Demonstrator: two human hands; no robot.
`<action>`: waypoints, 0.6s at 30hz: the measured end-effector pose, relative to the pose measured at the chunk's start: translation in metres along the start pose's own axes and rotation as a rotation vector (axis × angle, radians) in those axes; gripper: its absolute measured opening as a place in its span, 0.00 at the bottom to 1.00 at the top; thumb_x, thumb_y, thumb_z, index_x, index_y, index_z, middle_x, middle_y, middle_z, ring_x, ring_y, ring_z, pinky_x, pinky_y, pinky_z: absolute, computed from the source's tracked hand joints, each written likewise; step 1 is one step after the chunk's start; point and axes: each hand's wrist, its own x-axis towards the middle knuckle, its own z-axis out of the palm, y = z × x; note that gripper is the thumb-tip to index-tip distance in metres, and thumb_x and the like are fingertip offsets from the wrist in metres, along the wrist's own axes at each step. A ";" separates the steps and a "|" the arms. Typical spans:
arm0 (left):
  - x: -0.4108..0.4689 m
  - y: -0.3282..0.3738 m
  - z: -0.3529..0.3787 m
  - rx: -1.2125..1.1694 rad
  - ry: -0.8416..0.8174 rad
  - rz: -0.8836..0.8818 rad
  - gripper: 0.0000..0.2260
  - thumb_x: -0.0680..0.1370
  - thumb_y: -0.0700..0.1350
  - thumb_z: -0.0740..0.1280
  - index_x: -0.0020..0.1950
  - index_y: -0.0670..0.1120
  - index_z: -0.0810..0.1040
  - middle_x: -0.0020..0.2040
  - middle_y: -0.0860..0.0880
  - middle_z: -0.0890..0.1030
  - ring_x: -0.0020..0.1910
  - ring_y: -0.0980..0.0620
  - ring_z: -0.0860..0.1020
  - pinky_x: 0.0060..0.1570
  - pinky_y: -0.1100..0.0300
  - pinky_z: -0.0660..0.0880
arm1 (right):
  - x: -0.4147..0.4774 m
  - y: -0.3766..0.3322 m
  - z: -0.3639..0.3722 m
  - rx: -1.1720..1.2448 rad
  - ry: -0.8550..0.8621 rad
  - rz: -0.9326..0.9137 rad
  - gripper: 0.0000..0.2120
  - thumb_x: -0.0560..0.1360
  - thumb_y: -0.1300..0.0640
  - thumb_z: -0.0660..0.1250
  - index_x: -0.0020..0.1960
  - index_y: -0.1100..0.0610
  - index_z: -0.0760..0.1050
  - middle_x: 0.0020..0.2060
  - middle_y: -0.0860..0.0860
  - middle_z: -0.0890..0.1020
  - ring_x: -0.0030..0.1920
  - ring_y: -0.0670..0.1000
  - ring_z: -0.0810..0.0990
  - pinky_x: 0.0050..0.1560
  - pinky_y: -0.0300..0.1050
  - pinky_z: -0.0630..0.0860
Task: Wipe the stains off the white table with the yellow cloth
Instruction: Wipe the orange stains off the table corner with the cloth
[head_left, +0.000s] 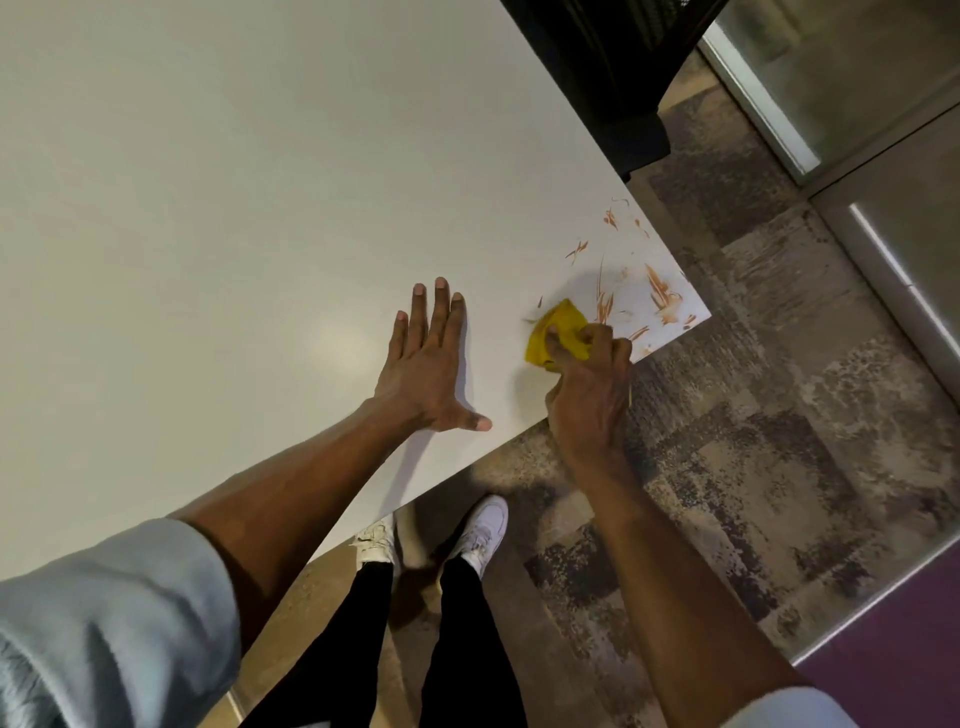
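The white table (234, 182) fills the upper left of the head view, and its near right corner carries orange-brown smeared stains (660, 291). My right hand (589, 384) grips a bunched yellow cloth (553, 332) against the tabletop, just left of the stains and close to the front edge. My left hand (431, 364) lies flat on the table with its fingers straight and spread, a short way left of the cloth. Part of the cloth is hidden under my right fingers.
A black chair (613, 78) stands past the table's right edge at the top. Patterned carpet (753, 415) lies right of and below the table corner. My white shoes (478, 530) and black trousers are under the front edge. A metal-framed partition (831, 104) runs along the right.
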 end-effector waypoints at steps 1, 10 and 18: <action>0.000 0.001 0.001 0.008 -0.004 -0.007 0.76 0.65 0.76 0.77 0.85 0.43 0.26 0.83 0.42 0.21 0.83 0.37 0.24 0.86 0.39 0.35 | -0.001 -0.003 0.000 -0.014 0.000 0.006 0.30 0.68 0.70 0.72 0.69 0.54 0.81 0.64 0.62 0.77 0.57 0.66 0.76 0.53 0.61 0.79; 0.001 0.001 -0.001 -0.032 -0.009 -0.036 0.78 0.62 0.76 0.80 0.84 0.46 0.24 0.83 0.45 0.20 0.83 0.40 0.22 0.83 0.43 0.31 | -0.048 -0.009 -0.004 0.008 -0.114 -0.136 0.31 0.69 0.70 0.72 0.70 0.53 0.78 0.64 0.60 0.77 0.59 0.63 0.76 0.52 0.60 0.80; 0.001 0.004 -0.003 -0.032 -0.020 -0.054 0.78 0.62 0.76 0.80 0.84 0.47 0.24 0.83 0.45 0.21 0.82 0.41 0.22 0.83 0.43 0.31 | -0.013 -0.014 -0.006 0.033 -0.061 -0.048 0.29 0.68 0.71 0.73 0.67 0.55 0.81 0.62 0.61 0.78 0.55 0.63 0.77 0.49 0.58 0.79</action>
